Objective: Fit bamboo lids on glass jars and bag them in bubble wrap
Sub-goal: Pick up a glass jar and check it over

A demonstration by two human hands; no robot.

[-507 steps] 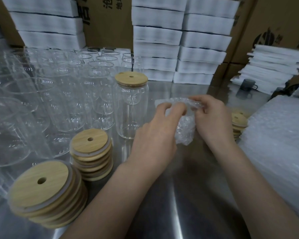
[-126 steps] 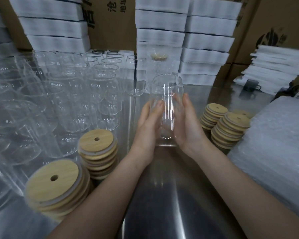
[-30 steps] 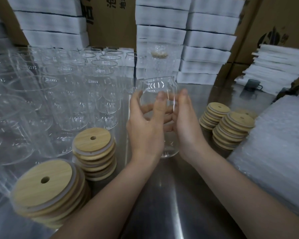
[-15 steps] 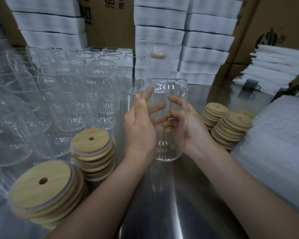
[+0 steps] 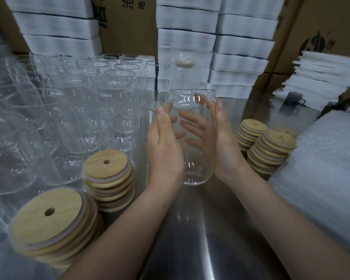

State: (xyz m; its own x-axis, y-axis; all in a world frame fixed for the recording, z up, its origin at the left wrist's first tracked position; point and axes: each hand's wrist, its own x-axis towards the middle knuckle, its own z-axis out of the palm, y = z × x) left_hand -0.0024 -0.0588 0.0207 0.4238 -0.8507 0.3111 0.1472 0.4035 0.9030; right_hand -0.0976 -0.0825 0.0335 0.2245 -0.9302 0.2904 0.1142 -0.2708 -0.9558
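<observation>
Left lid stacks: bamboo, stood on the counter, untouched.
Left hand: grip wrapped round the glass jar, thumb upward.
Glass jar: lidless, upright, now raised off the counter, where it was stood seconds ago.
Right hand: grip cupped round the jar's other side.
Right lid stacks: near.
Meaning: jar judged checked; lid fitting next.

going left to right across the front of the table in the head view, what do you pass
near lid stack → second lid stack → left grip → glass jar held between both → right grip → more lid stacks → bubble wrap pile
</observation>
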